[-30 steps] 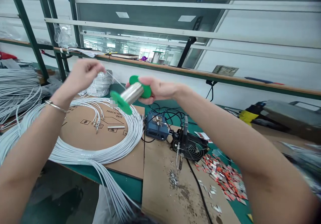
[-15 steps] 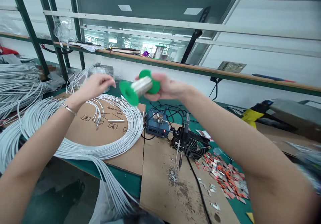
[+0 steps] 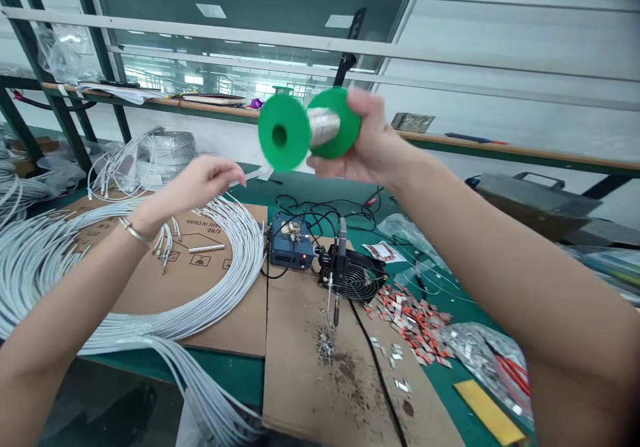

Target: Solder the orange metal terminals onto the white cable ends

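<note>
My right hand [image 3: 367, 143] grips a spool of solder wire [image 3: 324, 125] by its right-hand flange, high above the bench. Both flanges are green, with silvery wire wound between them, and the left flange shows its round centre hole. Lower and to the left of the spool, my left hand [image 3: 213, 177] has its fingers curled and the tips pinched together; whether a strand is between them I cannot make out. Beneath that hand a big coil of white cables [image 3: 235, 260] lies on cardboard. A blue soldering station [image 3: 290, 243] with a lit red light stands below the spool.
A soldering iron [image 3: 341, 267] stands tip-down by a black fan [image 3: 363, 277], above scattered solder bits [image 3: 325, 345]. Orange-and-silver small parts [image 3: 415, 320] are heaped to the right. A clear bag [image 3: 490, 357] and a yellow strip [image 3: 487, 412] lie nearby. A shelf [image 3: 460, 145] crosses behind.
My right hand has lifted the spool and turned it so one flange faces me more. My left hand stays pinched, slightly further right. The view has swung to the right.
</note>
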The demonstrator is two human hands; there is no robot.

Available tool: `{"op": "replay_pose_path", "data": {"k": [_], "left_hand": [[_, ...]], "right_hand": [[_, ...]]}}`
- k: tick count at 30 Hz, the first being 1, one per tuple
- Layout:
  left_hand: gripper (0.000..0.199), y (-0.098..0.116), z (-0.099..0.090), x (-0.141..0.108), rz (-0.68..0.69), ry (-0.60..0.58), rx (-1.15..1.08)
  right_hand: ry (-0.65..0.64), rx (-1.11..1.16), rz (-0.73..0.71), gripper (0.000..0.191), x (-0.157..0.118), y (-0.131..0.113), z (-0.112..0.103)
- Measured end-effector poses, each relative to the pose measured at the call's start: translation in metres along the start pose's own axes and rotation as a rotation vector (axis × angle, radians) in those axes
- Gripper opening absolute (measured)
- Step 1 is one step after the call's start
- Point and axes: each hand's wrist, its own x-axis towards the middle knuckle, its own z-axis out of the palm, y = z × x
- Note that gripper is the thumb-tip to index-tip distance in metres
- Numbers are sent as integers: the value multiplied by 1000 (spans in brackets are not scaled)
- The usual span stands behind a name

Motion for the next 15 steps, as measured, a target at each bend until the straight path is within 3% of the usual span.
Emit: {"op": "replay_pose_path", "data": {"k": [2, 4, 6, 8, 10, 12, 13, 15], "left_hand": [[33, 10, 12, -2, 44, -59, -1], [33, 27, 16, -2, 117, -40, 100], [30, 42, 13, 4, 196, 12, 205], [27, 48, 8, 16, 232, 38, 197], [22, 43, 8, 30, 196, 46, 103], [17, 30, 15, 41, 83, 61, -76], [15, 22, 22, 46, 1, 68, -217], [13, 8, 42, 51, -242, 60, -698]], "right_hand": [[256, -132, -50, 40, 4, 1, -11], [294, -460, -65, 32, 6, 4, -15], [128, -800, -22, 39, 5, 8, -12], [-102, -954, 57, 50, 1, 13, -6], [-308, -894, 141, 53, -4, 16, -4], [-440, -662, 180, 52, -10, 21, -8], [-457, -509, 186, 50, -12, 23, -12], [-358, -194, 178, 48, -16, 30, -21]]}}
